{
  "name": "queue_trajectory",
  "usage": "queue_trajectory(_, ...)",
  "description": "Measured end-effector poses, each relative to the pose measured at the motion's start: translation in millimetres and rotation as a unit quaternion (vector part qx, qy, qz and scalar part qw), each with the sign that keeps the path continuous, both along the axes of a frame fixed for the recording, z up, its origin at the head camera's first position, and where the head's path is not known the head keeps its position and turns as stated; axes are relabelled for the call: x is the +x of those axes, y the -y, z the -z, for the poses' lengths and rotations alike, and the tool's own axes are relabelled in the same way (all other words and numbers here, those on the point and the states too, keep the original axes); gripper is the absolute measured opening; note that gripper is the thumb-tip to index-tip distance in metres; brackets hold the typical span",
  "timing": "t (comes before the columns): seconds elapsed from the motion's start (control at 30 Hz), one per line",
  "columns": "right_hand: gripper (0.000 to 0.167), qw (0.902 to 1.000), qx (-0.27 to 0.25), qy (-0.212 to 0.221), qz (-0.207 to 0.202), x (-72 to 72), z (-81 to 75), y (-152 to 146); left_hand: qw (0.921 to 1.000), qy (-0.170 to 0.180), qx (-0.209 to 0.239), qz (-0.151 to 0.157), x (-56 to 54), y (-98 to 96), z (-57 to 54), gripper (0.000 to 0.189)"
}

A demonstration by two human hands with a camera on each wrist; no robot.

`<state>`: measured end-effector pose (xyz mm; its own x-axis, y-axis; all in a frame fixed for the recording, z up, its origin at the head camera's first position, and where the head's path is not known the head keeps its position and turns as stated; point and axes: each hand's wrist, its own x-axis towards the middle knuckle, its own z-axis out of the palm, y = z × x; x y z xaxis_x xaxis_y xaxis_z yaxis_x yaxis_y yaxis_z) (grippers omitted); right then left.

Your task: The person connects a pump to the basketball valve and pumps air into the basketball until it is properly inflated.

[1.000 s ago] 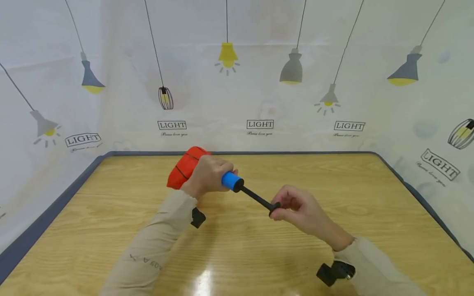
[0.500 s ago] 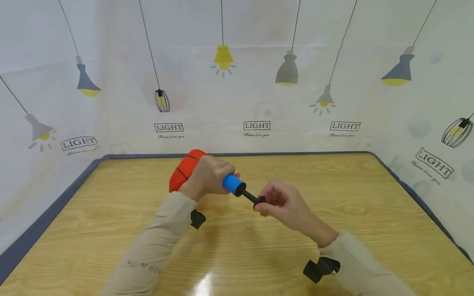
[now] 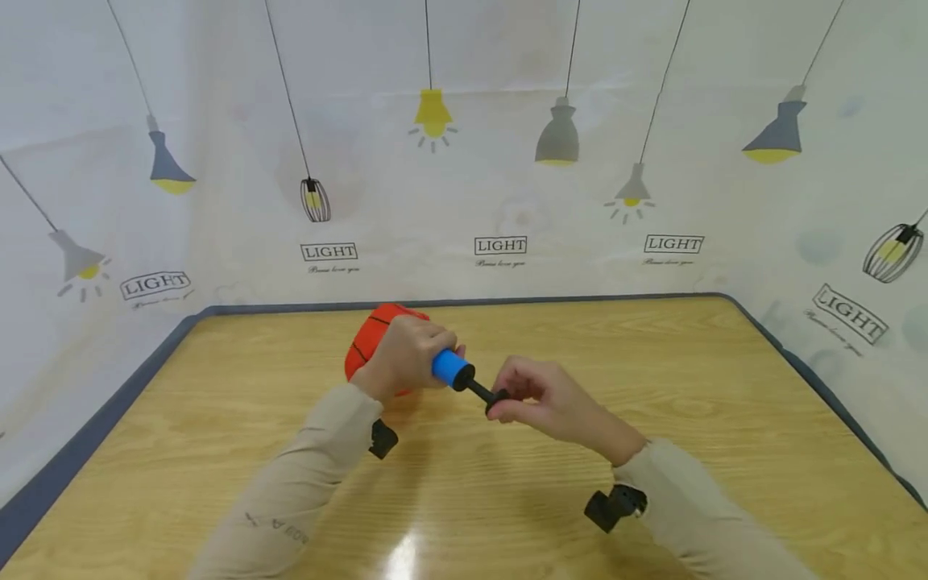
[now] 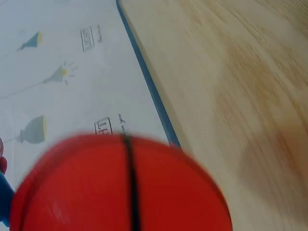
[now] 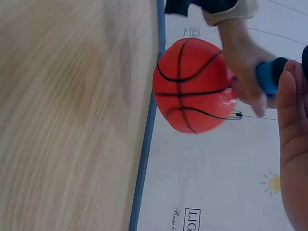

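Observation:
My left hand [image 3: 406, 353] grips the blue barrel of a hand pump [image 3: 451, 369], which it holds slanted above the table. Thumb and fingers of my right hand [image 3: 547, 399] pinch the black handle at the pump's near end, with a short length of black rod showing. A red toy basketball [image 3: 368, 334] with black lines hangs at the pump's far end, partly behind the left hand. Seen from the right wrist, the ball [image 5: 190, 86] looks rounded; where it meets the pump is hidden by the left hand. In the left wrist view the ball [image 4: 86, 187] fills the bottom.
A wood-grain table [image 3: 464, 491] lies under both hands, with a dark blue edge strip at its far side and flanks. Behind it stands a white backdrop [image 3: 406, 201] printed with lamps. Black camera mounts [image 3: 615, 507] sit on both wrists.
My right hand has moved left toward the left hand, pushing the black rod into the blue barrel, so less of it shows. The ball has shifted slightly right and down.

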<state>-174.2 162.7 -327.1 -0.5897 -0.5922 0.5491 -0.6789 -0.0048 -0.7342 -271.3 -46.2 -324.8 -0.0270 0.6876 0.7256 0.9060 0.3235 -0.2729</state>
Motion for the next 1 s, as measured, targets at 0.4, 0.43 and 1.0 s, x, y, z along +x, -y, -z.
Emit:
queue_trajectory(0.4, 0.013, 0.9982, 0.01, 0.007, 0.058, 15.7, 1.3, -6.1, 0.9981, 0.008, -0.049, -0.037, -3.4, 9.6, -1.0, 0.022)
queue_trajectory(0.43, 0.013, 0.9988, 0.003, 0.008, 0.049, 18.8, 0.8, -9.3, 0.9982, 0.009, -0.042, -0.043, -4.7, 13.8, -1.1, 0.022)
queue_trajectory(1.0, 0.015, 0.9918, 0.086, -0.08, 0.05, -16.0, 0.5, 17.5, 0.9991, -0.019, -0.033, -0.017, -2.3, 8.7, -0.3, 0.023)
